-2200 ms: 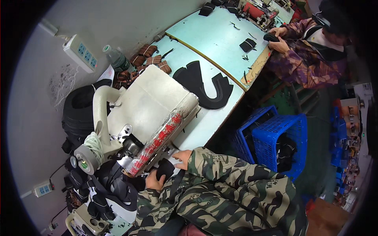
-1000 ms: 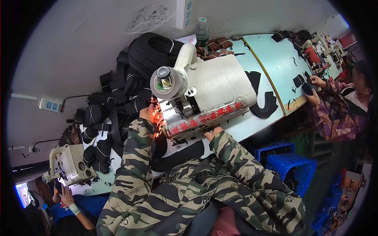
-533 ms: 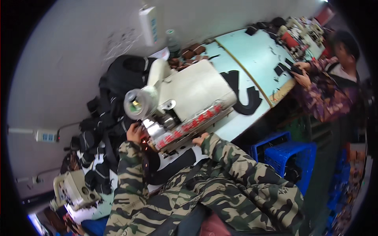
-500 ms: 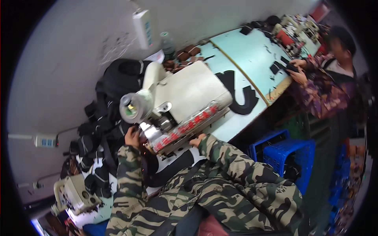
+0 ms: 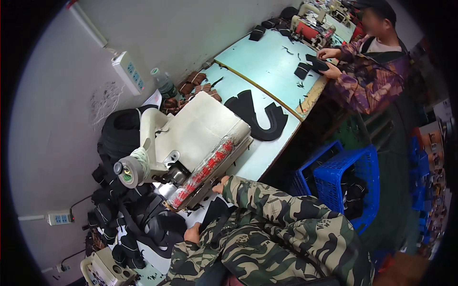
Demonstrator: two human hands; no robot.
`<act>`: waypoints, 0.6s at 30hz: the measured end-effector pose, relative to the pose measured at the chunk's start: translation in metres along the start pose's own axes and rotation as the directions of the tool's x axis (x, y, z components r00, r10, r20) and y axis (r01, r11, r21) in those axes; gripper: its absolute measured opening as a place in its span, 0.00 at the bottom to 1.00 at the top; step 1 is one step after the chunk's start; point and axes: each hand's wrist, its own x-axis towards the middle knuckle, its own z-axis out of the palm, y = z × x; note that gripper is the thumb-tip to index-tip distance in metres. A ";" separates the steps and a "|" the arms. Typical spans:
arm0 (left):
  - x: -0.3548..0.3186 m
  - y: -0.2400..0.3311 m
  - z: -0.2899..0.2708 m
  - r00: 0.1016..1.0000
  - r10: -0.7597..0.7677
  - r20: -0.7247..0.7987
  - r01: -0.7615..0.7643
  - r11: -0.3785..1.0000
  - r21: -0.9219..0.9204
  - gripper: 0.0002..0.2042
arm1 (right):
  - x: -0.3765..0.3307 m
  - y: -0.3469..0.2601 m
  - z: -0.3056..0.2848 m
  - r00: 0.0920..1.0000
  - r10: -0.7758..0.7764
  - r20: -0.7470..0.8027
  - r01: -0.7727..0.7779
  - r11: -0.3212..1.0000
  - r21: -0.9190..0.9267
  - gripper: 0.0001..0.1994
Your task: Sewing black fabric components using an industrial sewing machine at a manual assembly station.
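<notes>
A cream industrial sewing machine (image 5: 200, 128) with a worn red-marked front edge stands tilted across my view. My left hand (image 5: 192, 233) is low in front of it, its fingers curled at the lower end of a dark, curved fabric piece (image 5: 214, 212). At the machine's front edge is my right hand (image 5: 221, 185), its fingertips hidden by the machine head, so its grip does not show. A thread cone (image 5: 136, 168) sits at the machine's left end. More black fabric pieces (image 5: 164, 226) lie heaped to the left of my left hand.
Black U-shaped pieces (image 5: 265, 126) lie on the pale table (image 5: 255, 159) to the right. Blue crates (image 5: 329, 178) stand beside the table. A co-worker (image 5: 372, 76) handles black pieces at the far right. Bundled brown pieces (image 5: 193, 78) and a clear bottle (image 5: 163, 83) are by the wall.
My left hand has come from the machine's left side to the front, beside the dark fabric piece. My right hand stays at the machine's front edge. The view has shifted.
</notes>
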 end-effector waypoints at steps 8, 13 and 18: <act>-0.005 0.023 -0.060 0.991 0.080 -0.107 -0.110 0.944 -0.312 0.12 | -0.013 0.000 0.002 0.994 0.012 -0.109 -0.008 0.999 0.039 0.26; -0.004 0.051 -0.159 0.957 0.200 0.209 0.064 0.558 -0.827 0.11 | -0.081 -0.022 -0.027 0.916 -0.401 -0.009 0.381 0.864 0.329 0.29; 0.048 0.068 -0.198 0.765 0.348 0.541 -0.026 0.857 -0.515 0.10 | -0.090 -0.067 -0.042 0.799 -0.601 -0.003 0.456 0.604 0.653 0.17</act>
